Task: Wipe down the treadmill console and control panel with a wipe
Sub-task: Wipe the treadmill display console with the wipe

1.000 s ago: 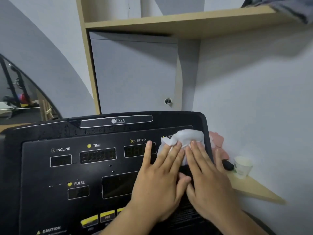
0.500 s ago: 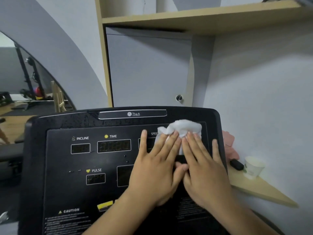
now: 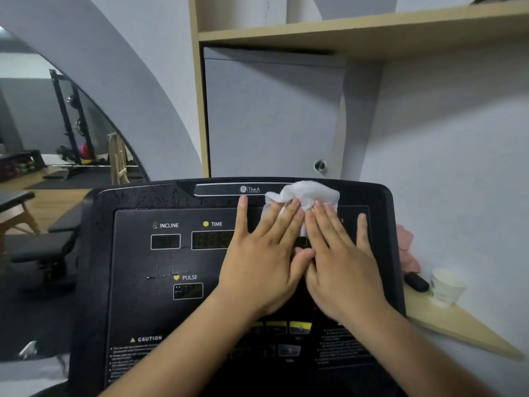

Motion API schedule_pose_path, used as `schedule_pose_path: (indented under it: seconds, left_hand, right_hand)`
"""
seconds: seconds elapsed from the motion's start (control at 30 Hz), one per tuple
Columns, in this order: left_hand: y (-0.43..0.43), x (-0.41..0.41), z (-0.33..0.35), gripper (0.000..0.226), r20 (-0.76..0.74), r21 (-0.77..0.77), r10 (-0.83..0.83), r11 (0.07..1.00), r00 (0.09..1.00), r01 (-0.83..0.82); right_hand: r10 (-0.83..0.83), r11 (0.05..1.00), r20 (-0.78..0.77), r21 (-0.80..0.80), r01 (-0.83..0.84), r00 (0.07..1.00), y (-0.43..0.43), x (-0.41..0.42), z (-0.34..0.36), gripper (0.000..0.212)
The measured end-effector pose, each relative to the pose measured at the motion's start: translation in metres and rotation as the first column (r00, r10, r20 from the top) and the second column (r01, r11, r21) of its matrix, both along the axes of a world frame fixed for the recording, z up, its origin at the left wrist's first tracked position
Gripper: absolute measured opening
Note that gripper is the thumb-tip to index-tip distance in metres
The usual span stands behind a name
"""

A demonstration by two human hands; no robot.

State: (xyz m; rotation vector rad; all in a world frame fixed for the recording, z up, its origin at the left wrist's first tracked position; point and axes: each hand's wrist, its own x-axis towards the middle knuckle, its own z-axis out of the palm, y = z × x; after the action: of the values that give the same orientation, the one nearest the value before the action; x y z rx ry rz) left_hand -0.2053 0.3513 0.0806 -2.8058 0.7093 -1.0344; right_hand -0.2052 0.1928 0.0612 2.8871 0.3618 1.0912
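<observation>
The black treadmill console (image 3: 137, 282) fills the lower half of the view, with INCLINE, TIME and PULSE displays on its control panel. A crumpled white wipe (image 3: 310, 193) lies at the upper right of the panel, over the top trim strip. My left hand (image 3: 266, 259) and my right hand (image 3: 340, 262) lie flat side by side, fingers straight, their fingertips pressing the wipe against the console. The hands hide the SPEED display and the panel's middle.
A wooden shelf (image 3: 446, 325) juts out right of the console, holding a white paper cup (image 3: 445, 286), a black object (image 3: 416, 282) and a pink cloth (image 3: 408, 247). A grey cabinet door with a knob (image 3: 319, 165) stands behind. A black bench (image 3: 40, 242) stands at left.
Both hands have slid the wipe up and to the left, from the panel's right-hand display up to the top trim strip. The view has shifted.
</observation>
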Motion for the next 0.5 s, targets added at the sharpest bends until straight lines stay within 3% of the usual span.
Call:
schedule_pose_path:
  seconds: [0.3,0.5]
  left_hand:
    - [0.029,-0.03,-0.045,0.065,-0.05,-0.036,-0.052,0.998,0.997,0.051]
    - [0.03,-0.004,-0.003,0.059,-0.012,-0.083,0.053,0.995,0.999,-0.054]
  right_hand:
    - [0.088,0.995,-0.02,-0.034,-0.089,0.996,0.014,-0.029,-0.042,0.068]
    - [0.042,0.999,-0.013,-0.011,-0.042,0.999,0.035,0.001,0.01,0.063]
